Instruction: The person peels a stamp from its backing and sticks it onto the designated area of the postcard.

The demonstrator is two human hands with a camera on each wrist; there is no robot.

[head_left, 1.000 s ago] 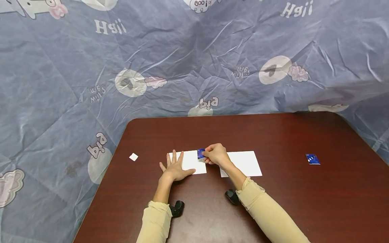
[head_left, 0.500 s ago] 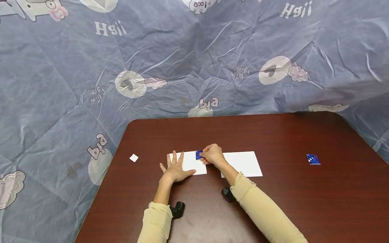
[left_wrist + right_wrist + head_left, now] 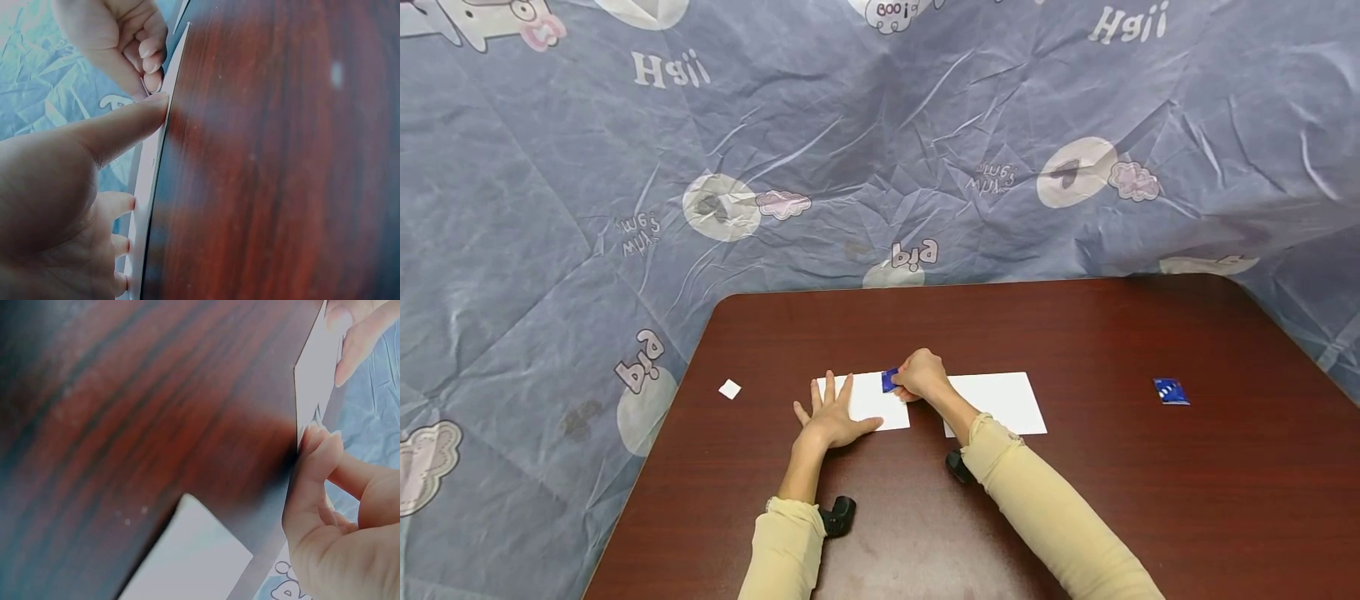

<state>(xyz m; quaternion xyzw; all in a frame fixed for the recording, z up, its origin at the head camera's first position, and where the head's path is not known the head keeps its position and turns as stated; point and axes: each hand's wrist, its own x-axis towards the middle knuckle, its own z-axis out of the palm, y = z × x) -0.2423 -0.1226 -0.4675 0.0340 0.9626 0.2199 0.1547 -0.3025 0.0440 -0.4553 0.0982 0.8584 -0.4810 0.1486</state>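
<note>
My left hand (image 3: 831,423) lies with fingers spread on the left white sheet (image 3: 874,411), thumb along its near edge. Over that sheet's right part, my right hand (image 3: 922,377) pinches a small blue square piece (image 3: 888,381) between thumb and fingers. The fingers hide part of the blue piece, and I cannot tell whether it is paper or a thin packet. In the left wrist view, the left thumb (image 3: 134,119) presses the sheet's edge close to the right hand's fingertips. The right wrist view shows the curled right hand (image 3: 331,506) at the sheet (image 3: 312,381).
A second white sheet (image 3: 1000,404) lies to the right, partly under my right forearm. Far right on the brown table (image 3: 1097,500) is another blue square piece (image 3: 1171,391) with white marks. A little white square (image 3: 730,389) lies at the left. A patterned blue cloth (image 3: 865,150) hangs behind.
The right hand, with the blue piece, has moved slightly left over the left sheet, and its forearm has shifted left too. My left hand has stayed in place.
</note>
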